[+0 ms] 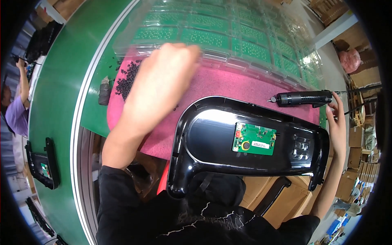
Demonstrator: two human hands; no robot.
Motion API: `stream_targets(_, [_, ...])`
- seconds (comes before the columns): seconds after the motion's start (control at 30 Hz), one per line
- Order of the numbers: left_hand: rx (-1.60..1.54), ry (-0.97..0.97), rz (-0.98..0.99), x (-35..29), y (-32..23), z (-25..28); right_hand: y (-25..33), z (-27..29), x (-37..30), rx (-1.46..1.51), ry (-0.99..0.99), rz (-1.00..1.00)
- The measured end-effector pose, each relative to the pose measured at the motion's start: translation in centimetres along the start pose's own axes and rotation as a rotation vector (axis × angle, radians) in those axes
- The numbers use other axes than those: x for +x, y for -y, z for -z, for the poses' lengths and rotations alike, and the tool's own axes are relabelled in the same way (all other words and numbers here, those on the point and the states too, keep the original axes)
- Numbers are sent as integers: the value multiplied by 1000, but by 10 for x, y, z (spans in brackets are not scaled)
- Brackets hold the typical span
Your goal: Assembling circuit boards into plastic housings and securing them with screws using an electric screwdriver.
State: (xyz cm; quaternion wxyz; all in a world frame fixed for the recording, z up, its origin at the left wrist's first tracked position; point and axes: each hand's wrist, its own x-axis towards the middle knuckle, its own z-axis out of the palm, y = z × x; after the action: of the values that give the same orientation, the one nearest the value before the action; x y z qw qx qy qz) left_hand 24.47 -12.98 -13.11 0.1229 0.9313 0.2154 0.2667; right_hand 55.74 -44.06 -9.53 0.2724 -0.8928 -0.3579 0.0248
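Observation:
My left hand (171, 67) is smeared by motion, curled in a fist above the front edge of the clear plastic compartment tray (220, 55). Its fingertips are hidden, and so is anything they hold. At the right, the fingers of my right hand (337, 122) close on the rear end of a black electric screwdriver (304, 99), which lies with its tip to the left. In front of me a glossy black plastic housing (204, 139) rests with its hollow side up, partly on the pink mat. A green circuit board (254, 139) sits inside it.
Small black screws (127, 79) are heaped at the left of the pink mat (212, 83). A dark wrapped object (105, 90) stands beside it. Another black housing (42, 163) lies on the green surface at far left, near a person in purple (18, 112). Cardboard boxes (281, 202) are below.

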Motion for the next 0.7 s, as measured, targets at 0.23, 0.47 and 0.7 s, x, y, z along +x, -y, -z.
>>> stream_targets(0.23, [231,122,111,-3,25,-21,11,-36,39,504,-162,99])
stream_targets(0.47, [324,140,43,8,33,-33,99,-87,38,1076,115,327])
stream_targets(0.7, [193,132,26,14,46,-38,119,-93,23,1559,132,321])
